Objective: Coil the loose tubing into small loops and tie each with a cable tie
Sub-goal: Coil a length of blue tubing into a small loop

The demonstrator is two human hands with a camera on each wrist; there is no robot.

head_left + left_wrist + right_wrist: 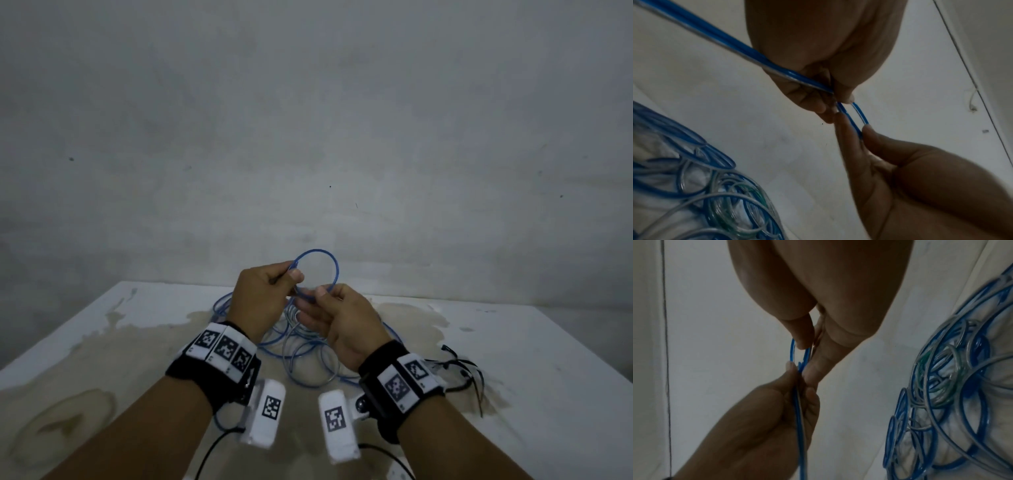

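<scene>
- Pinching a blue tube (320, 263), the left hand (263, 298) and the right hand (342, 322) meet above the middle of the white table (513, 342), well clear of its top.
- Left hand: thumb and curled fingers (818, 104) close on the blue tube where a loop crosses itself; a clear strand lies alongside the blue one through the palm.
- Right hand: thumb and forefinger (801, 339) nip the same tube just beside the left fingertips, the other fingers loosely extended below.
- One small blue loop stands upright above both hands, against the grey wall (308, 120).
- Directly beneath the hands, a loose heap of tubing (301, 346) lies on the table, blue and clear coils overlapping, with some greenish turns seen from the wrists; strands run up from it to the hands.
- Black cable ties (462, 373) lie in a small scatter on the table to the right of the heap, just beyond the right wrist, apart from the tubing.
- Brown stains mark the tabletop around the heap and toward the near left.
- Far edge of the table runs close behind the heap, with the wall behind it; bare tabletop lies to the left and to the far right, and the left edge slants away at that side.
</scene>
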